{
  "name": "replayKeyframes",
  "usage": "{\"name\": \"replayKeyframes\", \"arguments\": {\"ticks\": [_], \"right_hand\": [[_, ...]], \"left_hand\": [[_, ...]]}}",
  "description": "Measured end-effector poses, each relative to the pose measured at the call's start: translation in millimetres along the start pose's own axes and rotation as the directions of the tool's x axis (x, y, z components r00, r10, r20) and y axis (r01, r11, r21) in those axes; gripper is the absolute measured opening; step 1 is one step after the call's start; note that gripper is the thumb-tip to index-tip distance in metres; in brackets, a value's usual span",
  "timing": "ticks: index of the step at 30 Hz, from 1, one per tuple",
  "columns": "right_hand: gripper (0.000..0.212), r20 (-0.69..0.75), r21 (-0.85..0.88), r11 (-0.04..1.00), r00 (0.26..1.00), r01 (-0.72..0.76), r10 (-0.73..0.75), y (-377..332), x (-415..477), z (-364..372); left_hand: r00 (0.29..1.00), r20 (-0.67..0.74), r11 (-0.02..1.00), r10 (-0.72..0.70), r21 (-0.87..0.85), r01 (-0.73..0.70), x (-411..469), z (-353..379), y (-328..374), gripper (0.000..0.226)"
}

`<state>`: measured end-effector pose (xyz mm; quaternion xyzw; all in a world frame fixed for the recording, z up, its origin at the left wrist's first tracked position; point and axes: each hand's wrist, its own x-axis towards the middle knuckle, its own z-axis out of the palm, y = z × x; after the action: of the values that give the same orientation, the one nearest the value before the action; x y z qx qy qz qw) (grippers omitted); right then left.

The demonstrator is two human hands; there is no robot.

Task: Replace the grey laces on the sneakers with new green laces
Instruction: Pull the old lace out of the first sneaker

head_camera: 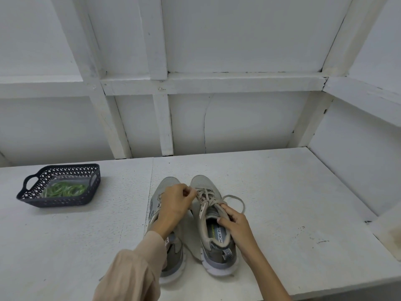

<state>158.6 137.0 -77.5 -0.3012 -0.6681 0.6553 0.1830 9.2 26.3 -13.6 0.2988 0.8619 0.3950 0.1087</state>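
Closest in, below both grips: beige sleeve over the left forearm, crossing the heel of the left sneaker. Close beside that shoe, right sneaker, heels near, toes away, both flat on the white desk. Right grip clasped on the right sneaker's collar and tongue, fingertips up at the top of the lacing. Left grip above the left sneaker's forefoot, fingers curled, pinching a strand of the grey lace over the right sneaker's eyelets. Slack loop of that lace lying just beyond the right grip. Well off to the left of the left grip and slightly farther back, dark perforated basket with handles, green laces coiled inside. Farthest back, white framed wall.
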Motion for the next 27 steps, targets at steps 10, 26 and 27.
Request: {"name": "replayKeyframes", "arguments": {"ticks": [10,26,27], "right_hand": [[0.044,0.004,0.030,1.000,1.000,-0.004,0.004,-1.4,-1.9,1.4],[0.045,-0.008,0.039,0.999,1.000,0.001,-0.001,-0.4,-0.6,2.0],[0.045,-0.010,0.043,0.999,1.000,-0.002,0.002,-0.1,-0.4,2.0]], "left_hand": [[0.998,0.044,0.982,-0.038,-0.185,0.046,4.8,5.2,-1.6,0.020],[0.930,0.365,0.992,-0.031,-0.101,0.073,8.0,1.4,2.8,0.023],[0.942,0.335,0.988,-0.030,-0.134,0.079,9.1,1.3,2.1,0.020]]}}
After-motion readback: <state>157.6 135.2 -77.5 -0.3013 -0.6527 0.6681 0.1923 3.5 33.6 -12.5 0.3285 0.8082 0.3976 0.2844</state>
